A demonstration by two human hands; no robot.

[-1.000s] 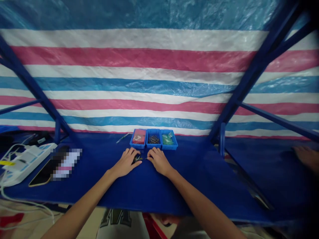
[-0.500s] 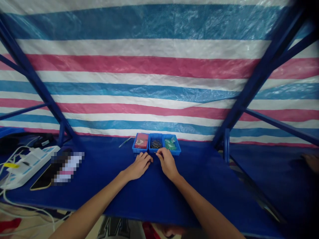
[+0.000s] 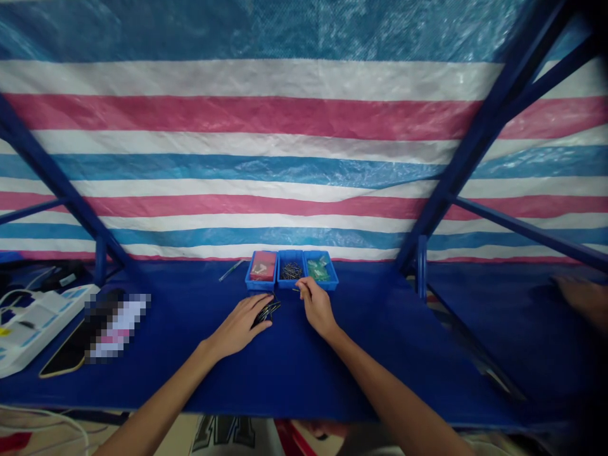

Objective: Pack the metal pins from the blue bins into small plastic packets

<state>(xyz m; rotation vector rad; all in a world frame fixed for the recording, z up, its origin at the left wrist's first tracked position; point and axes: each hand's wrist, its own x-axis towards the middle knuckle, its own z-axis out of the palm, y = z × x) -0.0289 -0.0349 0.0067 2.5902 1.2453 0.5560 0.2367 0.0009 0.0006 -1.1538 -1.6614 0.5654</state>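
Curling the left hand (image 3: 241, 323), half open, around thin dark pieces (image 3: 268, 310) on the table (image 3: 294, 367), now farther left, exposing the bunch; pinching one slender piece (image 3: 296, 290) in the right hand (image 3: 317, 307), just near of the middle bin (image 3: 291, 284), apparently handling pieces singly.

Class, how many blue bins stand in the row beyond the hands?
3: left bin with red contents, middle bin with thin dark pieces, right bin with green contents. None appears hidden there.
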